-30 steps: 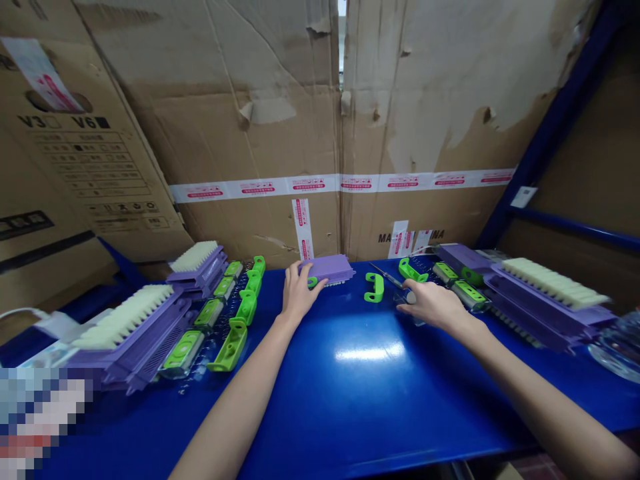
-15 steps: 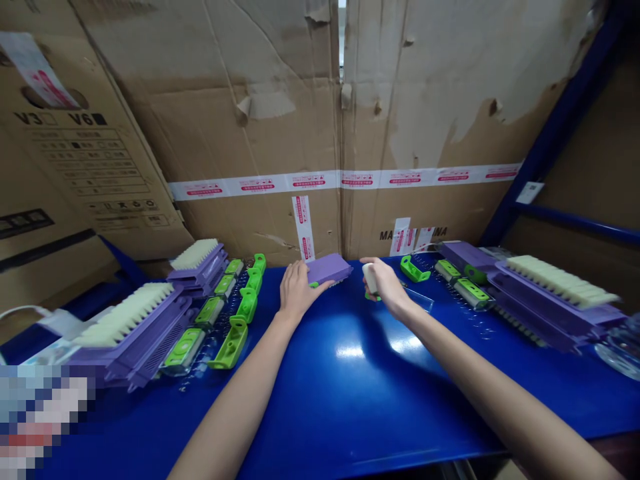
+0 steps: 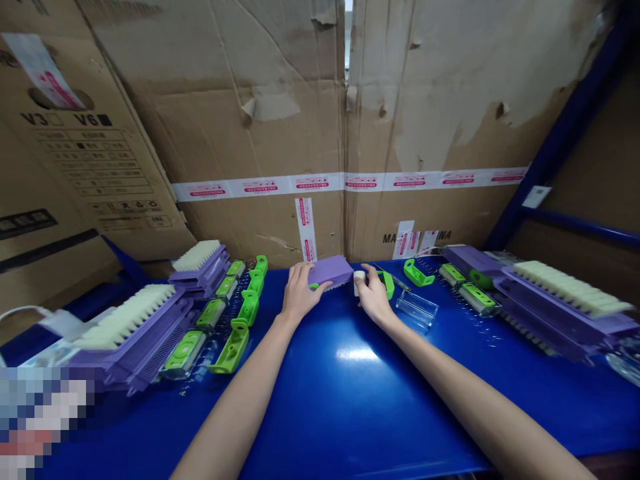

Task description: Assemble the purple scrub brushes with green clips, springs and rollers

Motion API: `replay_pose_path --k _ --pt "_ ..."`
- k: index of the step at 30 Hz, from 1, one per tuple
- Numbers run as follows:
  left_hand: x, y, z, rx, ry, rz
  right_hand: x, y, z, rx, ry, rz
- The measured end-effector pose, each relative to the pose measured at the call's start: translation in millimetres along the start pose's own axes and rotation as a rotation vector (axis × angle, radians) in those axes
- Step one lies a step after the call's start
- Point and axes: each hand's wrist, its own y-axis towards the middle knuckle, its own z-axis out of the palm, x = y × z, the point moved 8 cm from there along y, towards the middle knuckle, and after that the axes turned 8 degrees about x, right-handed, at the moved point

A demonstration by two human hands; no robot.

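Fingers: left hand (image 3: pixel 299 293) clamped on purple block (image 3: pixel 331 270), right hand (image 3: pixel 374 299) around white piece (image 3: pixel 359 281)

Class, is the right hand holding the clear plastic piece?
No, the clear plastic piece lies on the blue table, and the right hand holds a small white part.

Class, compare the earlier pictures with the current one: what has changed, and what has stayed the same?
The right hand has moved left, carrying a small white piece to beside the purple block. The clear case, mostly hidden by that hand before, now shows. The left hand stays on the block.
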Motion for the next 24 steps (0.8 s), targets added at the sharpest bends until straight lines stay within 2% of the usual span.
replay_pose_path --k 5,10,19,24 --pt "-1 0 -1.0 0.021 -0.051 0.029 4 -10 -2 -0.035 0.185 -0.023" --pt "-15 -1 -0.6 0.120 -0.045 0.149 -1 -7 -10 -0.105 0.253 -0.011" --pt "-45 -3 5.6 0.222 0.380 0.230 -7 -4 2 -0.002 0.332 -0.014" --pt "-48 -4 11.6 0.208 0.420 0.238 -6 -4 -1 -0.007 0.273 -0.054"
